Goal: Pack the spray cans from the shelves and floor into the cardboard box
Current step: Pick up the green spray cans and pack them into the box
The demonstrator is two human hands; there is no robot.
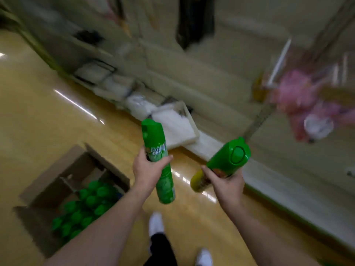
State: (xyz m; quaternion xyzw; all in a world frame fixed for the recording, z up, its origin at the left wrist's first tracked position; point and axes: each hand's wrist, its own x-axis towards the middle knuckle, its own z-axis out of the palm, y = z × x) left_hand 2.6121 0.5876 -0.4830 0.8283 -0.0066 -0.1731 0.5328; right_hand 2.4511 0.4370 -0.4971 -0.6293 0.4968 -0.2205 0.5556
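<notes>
The shiny yellow floor point(38, 112) fills the left side. Pale shelves point(192, 83) run along the right, but they are too blurry to see what sits on them. A brown cardboard box point(57, 166) stands open on the floor at the lower left. Lots of green-topped cans point(86, 204) stand inside it, packed close together. The person holds two more cans up in the air, to the right of the box. The left hand point(148, 169) wraps round the middle of a green can point(165, 183), top pointing up. The right hand point(226, 187) grips a second can point(228, 158), green with a yellow bottom, tilted to the right. Two white shoes point(156, 223) show below.
</notes>
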